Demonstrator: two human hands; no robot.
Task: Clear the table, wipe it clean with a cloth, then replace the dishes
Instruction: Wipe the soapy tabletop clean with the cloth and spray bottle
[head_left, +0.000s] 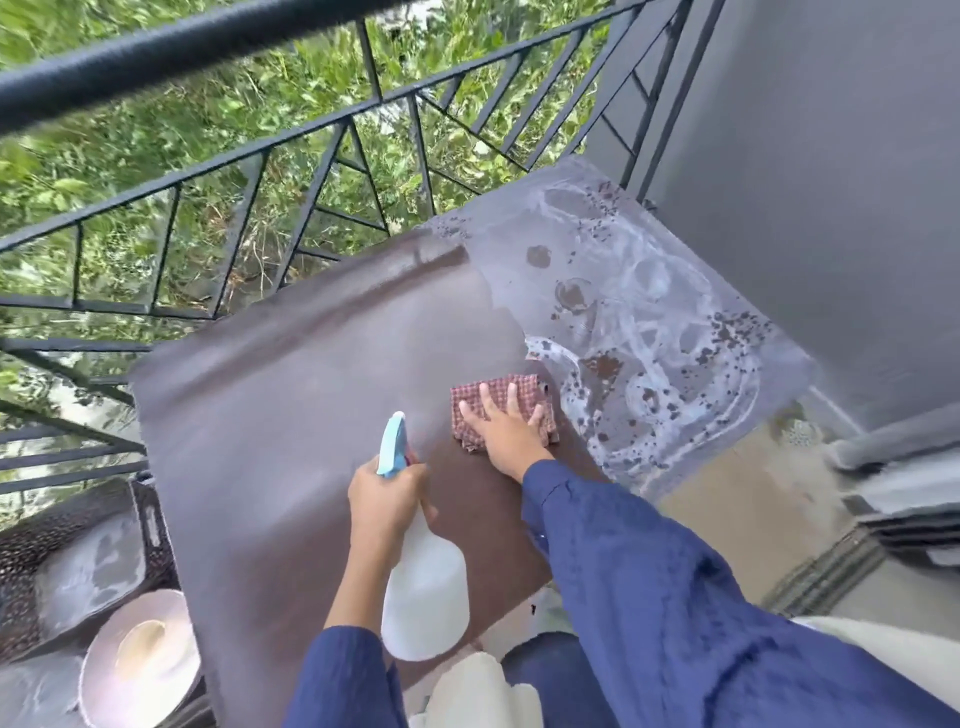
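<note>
A dark brown table (291, 395) fills the middle of the view. Its far right part is covered with white soapy streaks (644, 332) and dark specks. My right hand (506, 423) lies flat, fingers spread, pressing a red checked cloth (470, 402) onto the table just left of the soapy patch. My left hand (387, 496) grips the neck of a white spray bottle (426, 603) with a blue nozzle, held above the table's near side. The dishes, a pale plate (140, 660) and a metal tray (88, 571), sit off the table at the lower left.
A black metal railing (249, 156) runs along the table's far side with green foliage beyond. A grey wall (831, 182) stands at the right. A dark woven seat (31, 551) holds the dishes at lower left. Tan floor (737, 509) shows to the right.
</note>
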